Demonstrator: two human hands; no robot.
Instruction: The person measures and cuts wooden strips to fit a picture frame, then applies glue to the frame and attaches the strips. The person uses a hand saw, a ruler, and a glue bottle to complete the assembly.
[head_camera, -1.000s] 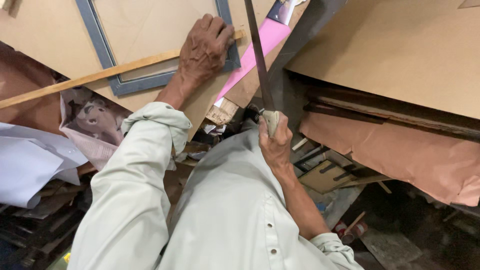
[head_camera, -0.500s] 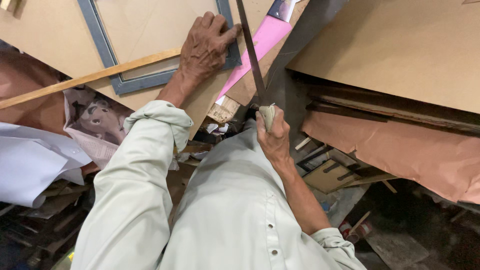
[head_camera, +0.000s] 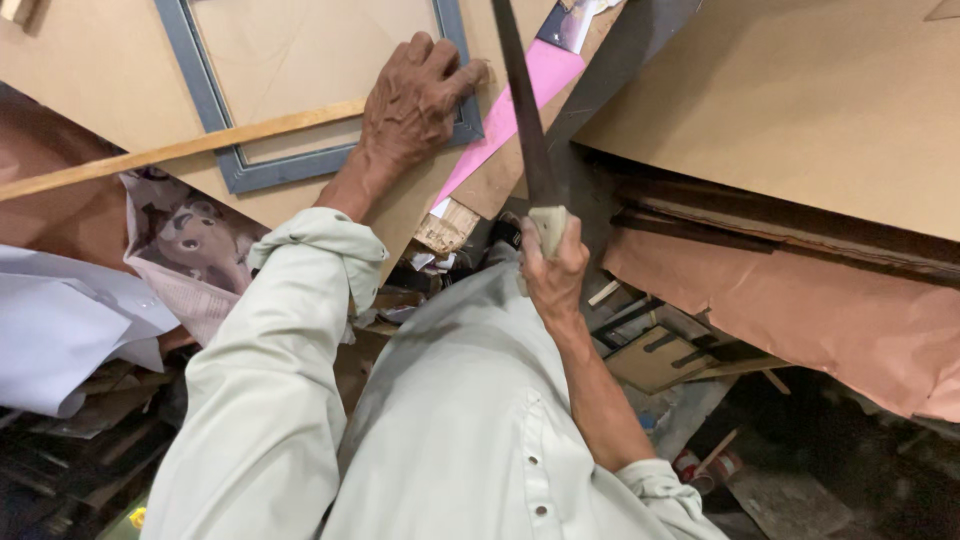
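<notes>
While right hand (head_camera: 553, 268) fingers grip saw handle (head_camera: 547, 226), left hand (head_camera: 412, 100) flat on grey frame (head_camera: 205, 95) (pink sheet (head_camera: 505, 115) beside)

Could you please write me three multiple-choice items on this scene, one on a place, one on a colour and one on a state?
1. Where does the left hand rest?
A. on the corner of the frame
B. on the white paper
C. on the brown paper

2. What colour is the frame?
A. red
B. blue-grey
C. yellow

3. How is the right hand set?
A. open and flat
B. closed round the handle of the saw
C. pinching the pink sheet

Answers: 1 A, the hand lies on the frame's lower right corner and the wooden strip. 2 B, its borders are blue-grey. 3 B, the fingers wrap the pale handle.
</notes>
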